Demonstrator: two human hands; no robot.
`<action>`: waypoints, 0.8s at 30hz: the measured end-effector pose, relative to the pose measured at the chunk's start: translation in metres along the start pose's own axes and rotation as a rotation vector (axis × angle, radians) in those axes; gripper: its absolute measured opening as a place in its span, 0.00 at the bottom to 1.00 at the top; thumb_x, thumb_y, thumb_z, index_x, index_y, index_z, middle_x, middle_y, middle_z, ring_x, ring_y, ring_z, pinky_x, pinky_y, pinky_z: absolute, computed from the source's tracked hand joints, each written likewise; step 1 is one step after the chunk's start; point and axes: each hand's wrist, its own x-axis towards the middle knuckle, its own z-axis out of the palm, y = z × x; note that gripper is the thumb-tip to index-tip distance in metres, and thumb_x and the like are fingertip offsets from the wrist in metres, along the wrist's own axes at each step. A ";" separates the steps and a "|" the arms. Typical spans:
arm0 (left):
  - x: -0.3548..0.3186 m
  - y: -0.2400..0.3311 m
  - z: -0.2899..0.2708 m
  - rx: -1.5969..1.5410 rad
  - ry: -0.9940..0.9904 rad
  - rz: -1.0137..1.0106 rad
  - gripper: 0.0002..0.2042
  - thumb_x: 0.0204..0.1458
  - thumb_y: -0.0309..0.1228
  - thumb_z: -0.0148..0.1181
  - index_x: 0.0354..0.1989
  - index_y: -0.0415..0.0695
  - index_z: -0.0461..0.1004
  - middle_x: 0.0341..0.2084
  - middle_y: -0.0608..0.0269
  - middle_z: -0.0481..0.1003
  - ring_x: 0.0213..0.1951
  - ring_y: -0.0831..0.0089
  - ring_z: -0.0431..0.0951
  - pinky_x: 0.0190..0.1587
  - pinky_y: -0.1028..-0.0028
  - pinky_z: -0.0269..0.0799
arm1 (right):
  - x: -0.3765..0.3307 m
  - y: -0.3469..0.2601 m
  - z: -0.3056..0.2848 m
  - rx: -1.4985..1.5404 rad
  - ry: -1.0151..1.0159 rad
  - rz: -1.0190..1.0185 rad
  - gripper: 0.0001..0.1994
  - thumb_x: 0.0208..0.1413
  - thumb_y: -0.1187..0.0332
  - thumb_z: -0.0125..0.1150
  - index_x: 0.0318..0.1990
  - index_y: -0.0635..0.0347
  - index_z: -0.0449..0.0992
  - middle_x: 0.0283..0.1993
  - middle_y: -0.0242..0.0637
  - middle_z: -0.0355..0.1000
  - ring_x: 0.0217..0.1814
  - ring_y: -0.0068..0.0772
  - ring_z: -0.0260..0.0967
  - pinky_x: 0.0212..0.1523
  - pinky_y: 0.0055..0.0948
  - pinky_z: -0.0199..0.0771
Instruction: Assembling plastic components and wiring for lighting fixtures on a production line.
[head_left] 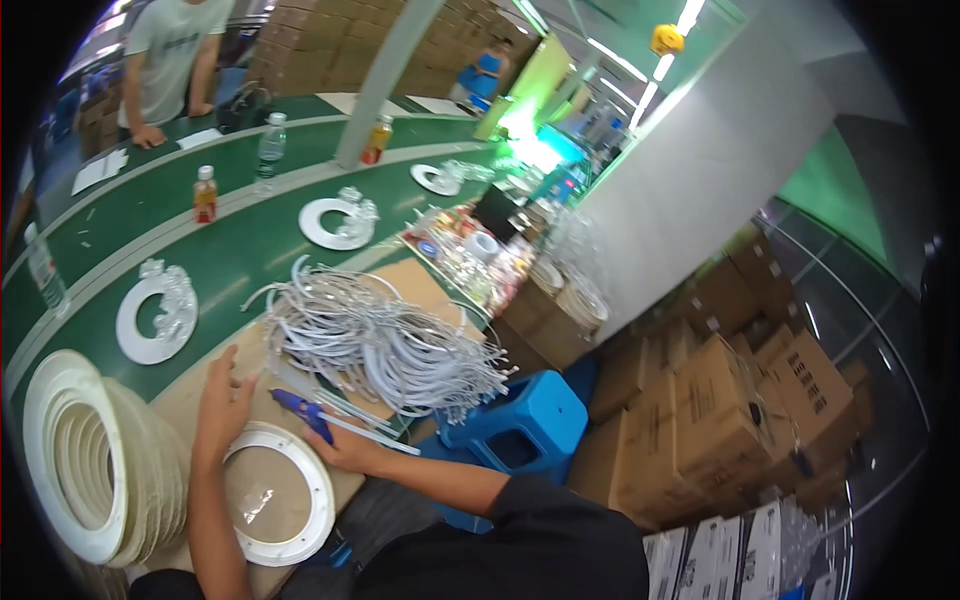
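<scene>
In my right hand point(345, 443) is a blue glue gun point(300, 408), its nozzle pointing up and left; a pale translucent stick lines up with its rear. My left hand point(225, 405) is open, fingers spread, just left of the nozzle. Below both hands a white ring point(318, 510) with small holes around its rim lies flat on the brown board point(185, 400), partly behind my left forearm. Past the glue gun sits a heap of white cables point(380, 340) with bare-looking ends. Several pale sticks lie between the heap and my right hand.
Left of my arm stands a tall stack of white rings point(120, 450). White discs with clear bags point(340, 222) sit spaced along the green conveyor point(245, 270), near bottles. A blue stool point(540, 420) and cartons point(710, 410) stand at right. Another person point(175, 60) stands across the line.
</scene>
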 end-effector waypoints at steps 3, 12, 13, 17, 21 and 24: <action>0.003 0.002 0.002 -0.028 -0.006 -0.051 0.27 0.59 0.29 0.59 0.67 0.44 0.61 0.50 0.50 0.68 0.39 0.68 0.72 0.44 0.71 0.72 | -0.001 0.006 0.000 0.037 0.039 -0.008 0.25 0.64 0.52 0.55 0.54 0.67 0.68 0.33 0.57 0.73 0.35 0.60 0.74 0.37 0.46 0.72; 0.001 0.002 -0.001 -0.002 -0.009 -0.055 0.26 0.58 0.28 0.58 0.66 0.44 0.63 0.50 0.51 0.68 0.37 0.69 0.73 0.43 0.71 0.72 | -0.003 0.012 0.005 -0.002 0.028 0.020 0.26 0.63 0.52 0.55 0.57 0.68 0.68 0.30 0.54 0.74 0.29 0.54 0.75 0.30 0.42 0.72; 0.001 0.007 -0.002 -0.013 -0.012 -0.068 0.25 0.58 0.28 0.59 0.65 0.44 0.64 0.50 0.51 0.68 0.37 0.68 0.73 0.43 0.71 0.72 | -0.003 0.008 0.001 0.004 0.019 0.012 0.26 0.63 0.52 0.55 0.57 0.68 0.68 0.30 0.54 0.74 0.29 0.54 0.75 0.30 0.42 0.72; 0.001 0.015 -0.004 0.007 -0.011 -0.063 0.25 0.56 0.30 0.60 0.63 0.42 0.65 0.50 0.50 0.70 0.38 0.63 0.77 0.41 0.66 0.73 | -0.002 0.001 -0.005 0.038 -0.018 0.043 0.27 0.64 0.51 0.55 0.55 0.70 0.68 0.36 0.59 0.74 0.38 0.61 0.75 0.39 0.46 0.73; 0.001 0.021 -0.005 0.010 -0.029 -0.066 0.25 0.55 0.30 0.61 0.62 0.41 0.67 0.50 0.49 0.69 0.38 0.65 0.76 0.42 0.70 0.73 | -0.003 -0.001 -0.005 0.004 0.024 0.031 0.26 0.63 0.49 0.55 0.49 0.71 0.72 0.35 0.60 0.74 0.37 0.62 0.74 0.38 0.47 0.73; 0.000 0.020 -0.007 0.020 -0.018 -0.061 0.25 0.55 0.30 0.61 0.61 0.41 0.67 0.51 0.49 0.69 0.39 0.63 0.77 0.43 0.69 0.73 | -0.003 0.000 -0.003 0.001 0.042 0.030 0.27 0.63 0.48 0.55 0.49 0.70 0.73 0.34 0.60 0.74 0.34 0.60 0.74 0.36 0.47 0.72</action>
